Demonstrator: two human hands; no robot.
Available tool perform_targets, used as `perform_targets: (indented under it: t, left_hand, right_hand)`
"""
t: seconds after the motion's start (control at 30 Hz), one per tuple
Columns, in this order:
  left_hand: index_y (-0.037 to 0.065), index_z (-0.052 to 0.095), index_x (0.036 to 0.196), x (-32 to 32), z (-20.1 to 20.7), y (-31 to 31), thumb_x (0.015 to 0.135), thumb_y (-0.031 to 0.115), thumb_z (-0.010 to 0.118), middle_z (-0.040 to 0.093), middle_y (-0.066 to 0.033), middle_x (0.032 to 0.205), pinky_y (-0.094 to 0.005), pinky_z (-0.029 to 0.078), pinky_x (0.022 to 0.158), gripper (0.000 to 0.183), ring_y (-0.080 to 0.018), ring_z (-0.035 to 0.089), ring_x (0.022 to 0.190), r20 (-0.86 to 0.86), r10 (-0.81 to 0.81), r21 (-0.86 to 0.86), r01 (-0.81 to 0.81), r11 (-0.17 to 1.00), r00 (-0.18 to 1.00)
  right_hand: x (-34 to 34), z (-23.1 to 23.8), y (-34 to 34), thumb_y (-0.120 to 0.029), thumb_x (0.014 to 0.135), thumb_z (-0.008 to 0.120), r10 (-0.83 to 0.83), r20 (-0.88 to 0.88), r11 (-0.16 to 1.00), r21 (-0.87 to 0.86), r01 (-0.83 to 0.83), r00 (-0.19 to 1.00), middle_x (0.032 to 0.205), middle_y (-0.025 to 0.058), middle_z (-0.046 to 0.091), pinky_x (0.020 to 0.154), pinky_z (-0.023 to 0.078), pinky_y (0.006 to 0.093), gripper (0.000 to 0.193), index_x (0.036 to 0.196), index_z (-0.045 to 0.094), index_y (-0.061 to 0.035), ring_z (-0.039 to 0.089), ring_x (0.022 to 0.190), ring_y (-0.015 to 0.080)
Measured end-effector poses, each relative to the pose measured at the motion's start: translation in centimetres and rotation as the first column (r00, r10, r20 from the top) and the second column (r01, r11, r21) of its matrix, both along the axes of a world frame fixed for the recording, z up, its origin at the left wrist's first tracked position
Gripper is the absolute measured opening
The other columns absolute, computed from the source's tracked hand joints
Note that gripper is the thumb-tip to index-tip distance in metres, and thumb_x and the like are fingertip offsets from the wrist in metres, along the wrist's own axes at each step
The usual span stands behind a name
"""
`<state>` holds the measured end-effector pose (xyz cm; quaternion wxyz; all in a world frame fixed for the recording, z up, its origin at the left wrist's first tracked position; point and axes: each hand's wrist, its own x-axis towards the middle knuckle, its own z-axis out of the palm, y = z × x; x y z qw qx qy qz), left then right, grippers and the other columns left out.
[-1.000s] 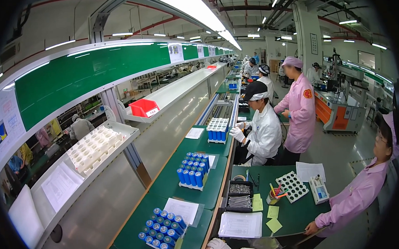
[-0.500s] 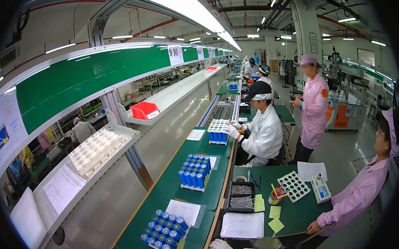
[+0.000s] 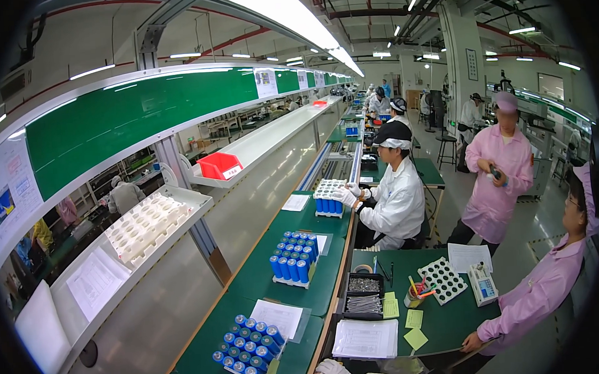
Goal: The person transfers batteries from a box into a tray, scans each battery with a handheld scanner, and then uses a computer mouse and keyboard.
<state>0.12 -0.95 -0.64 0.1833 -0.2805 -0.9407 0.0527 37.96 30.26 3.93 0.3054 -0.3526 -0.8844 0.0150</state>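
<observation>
My right hand (image 3: 332, 373), in a white glove, rests by the bench edge at the bottom of the view. Its fingers look bent, but the lower part is cut off, and no held thing shows. My left hand is out of the picture. Closest to the glove are a stack of printed sheets (image 3: 365, 338) and a block of blue cylindrical cells (image 3: 250, 343) standing in a white holder on the green work surface (image 3: 205, 331). Farther along stands a second block of blue cells (image 3: 294, 255).
A co-worker in white (image 3: 394, 189) handles a holder of cells (image 3: 329, 198). Two people in pink stand right. The side table carries a black screw tray (image 3: 363, 294), a pen cup (image 3: 414, 295), a white holed tray (image 3: 442, 279) and a small meter (image 3: 482, 284). A sloped shelf (image 3: 110, 289) runs left.
The standing person in pink has moved right and turned, now holding a dark object in both hands. A stool and another worker show behind. My glove and the cell blocks stay put.
</observation>
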Motion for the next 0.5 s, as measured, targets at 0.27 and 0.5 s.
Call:
perform_targets:
  t: [0.27, 0.5]
  left_hand:
    - [0.022, 0.063, 0.12, -0.8, -1.7, -0.5, 0.082, 0.056, 0.055, 0.045, -0.0118, 0.145, -0.0668, 0.014, 0.112, 0.052, -0.0431, 0.029, 0.14, -0.007, -0.044, 0.061, 0.045, 0.997, 0.999]
    - [0.022, 0.062, 0.122, 0.2, 1.3, 0.6, 0.08, 0.057, 0.053, 0.046, -0.0115, 0.145, -0.0658, 0.016, 0.112, 0.055, -0.0431, 0.029, 0.14, 0.018, -0.021, 0.016, 0.02, 1.0, 1.0]
  right_hand:
    - [0.1, 0.1, 0.1, -0.028, 0.065, 0.069, 0.001, -0.004, 1.0, 0.004, -0.001, 1.0, 0.1, 0.0128, 0.06, 0.103, 0.041, 0.0497, 0.031, 0.087, 0.067, -0.0066, 0.055, 0.104, 0.0332]
    - [-0.2, 0.7, 0.0, -0.026, 0.063, 0.069, -0.009, -0.018, 0.999, 0.036, 0.01, 1.0, 0.097, 0.0125, 0.06, 0.098, 0.044, 0.0475, 0.029, 0.084, 0.067, -0.0064, 0.055, 0.1, 0.0325]
